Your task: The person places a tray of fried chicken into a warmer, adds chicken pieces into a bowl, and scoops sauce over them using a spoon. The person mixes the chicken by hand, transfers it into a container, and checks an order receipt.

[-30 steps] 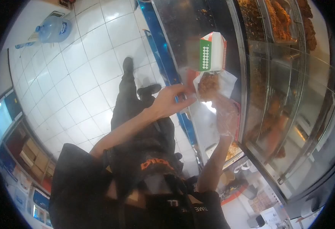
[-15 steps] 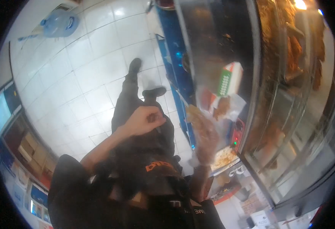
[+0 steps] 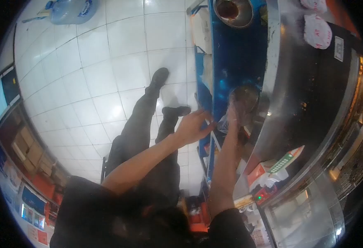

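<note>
My left hand is beside the edge of the blue shelf, its fingers apart and nothing in them. My right hand, in a clear plastic glove, reaches to a round metal bowl on the blue shelf; its fingers are blurred, and what they hold cannot be made out. At the lower right, an open paper box with a green and white side lies on the dark counter, with white paper at its near end.
A second metal bowl with dark red contents is at the top. Wrapped packages lie on the dark counter. A glass display case stands at the right. A blue water bottle is on the tiled floor.
The view has swung toward the counter's far part, so the box now appears lower right. My right hand has left the box for the bowl. My left hand has opened from a curled pose.
</note>
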